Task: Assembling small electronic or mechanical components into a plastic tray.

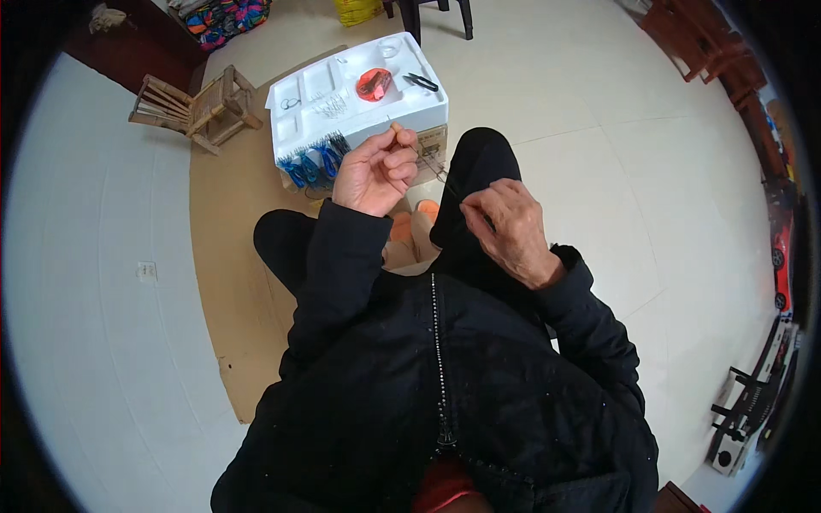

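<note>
My left hand point(374, 173) is raised just in front of the white foam tray point(304, 71), its thumb and forefinger pinched on a tiny, thin piece too small to name. A thin dark thread point(439, 173) runs from beside that hand toward my right hand point(510, 229). The right hand's fingers are closed, pinching the thread's end above my right knee. In the tray lie a red dish point(366, 86) with brown and pink bits, black thread snips point(421, 82), and several small pale wire-like pieces point(330, 105). Bundles of blue and black strands point(314, 164) hang over its near left edge.
The tray rests on a cardboard box point(434, 144) before my knees. A bamboo chair point(205, 107) stands at the left, by a cardboard sheet point(227, 282) on the floor. A dark stool point(432, 15) is at the back. A red toy car point(782, 261) sits at the far right.
</note>
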Available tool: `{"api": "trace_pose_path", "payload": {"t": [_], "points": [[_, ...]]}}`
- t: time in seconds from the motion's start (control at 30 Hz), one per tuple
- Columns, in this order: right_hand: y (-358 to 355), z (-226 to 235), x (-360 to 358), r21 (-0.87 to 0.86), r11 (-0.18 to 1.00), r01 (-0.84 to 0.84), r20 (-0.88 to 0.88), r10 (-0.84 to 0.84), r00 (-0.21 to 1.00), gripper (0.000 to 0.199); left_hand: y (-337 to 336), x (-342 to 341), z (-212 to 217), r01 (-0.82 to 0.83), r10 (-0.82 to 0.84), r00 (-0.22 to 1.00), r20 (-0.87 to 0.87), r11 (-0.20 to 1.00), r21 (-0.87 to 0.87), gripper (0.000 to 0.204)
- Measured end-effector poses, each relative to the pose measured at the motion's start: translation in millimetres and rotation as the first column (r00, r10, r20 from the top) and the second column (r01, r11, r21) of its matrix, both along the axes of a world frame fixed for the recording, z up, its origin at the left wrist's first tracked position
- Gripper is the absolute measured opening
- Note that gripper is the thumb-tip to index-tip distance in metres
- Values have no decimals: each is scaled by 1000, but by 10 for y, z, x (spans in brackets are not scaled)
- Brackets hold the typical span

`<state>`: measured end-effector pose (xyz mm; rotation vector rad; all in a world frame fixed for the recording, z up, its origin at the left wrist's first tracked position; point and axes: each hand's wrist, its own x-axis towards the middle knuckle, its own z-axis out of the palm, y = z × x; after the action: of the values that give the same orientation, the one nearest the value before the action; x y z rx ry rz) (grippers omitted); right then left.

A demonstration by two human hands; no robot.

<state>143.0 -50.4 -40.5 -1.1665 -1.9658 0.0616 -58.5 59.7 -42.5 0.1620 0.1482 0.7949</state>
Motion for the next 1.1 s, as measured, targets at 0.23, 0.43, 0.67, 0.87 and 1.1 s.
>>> {"api": "trace_pose_path", "payload": {"t": [0.23,0.43,0.67,0.87,1.1], "points": [[-329,-152,42,-49,990,-129,65,132,989,16,39,-103,-26,-84,85,995,-42,996,38,11],[-444,-261,127,-174,976,-134,108,154,982,16,-17,-124,-57,-28,30,999,-15,993,115,11],[-162,-76,168,-159,981,111,184,-82,980,25,-163,-92,-36,-53,69,994,-90,984,171,10],[396,259,-208,-385,922,40,-346,-184,920,23,-192,-117,-122,-16,54,989,-140,965,262,14],[707,223,-447,-523,746,-412,-699,-100,708,19,-155,-165,-142,12,46,985,-168,945,328,14]]}}
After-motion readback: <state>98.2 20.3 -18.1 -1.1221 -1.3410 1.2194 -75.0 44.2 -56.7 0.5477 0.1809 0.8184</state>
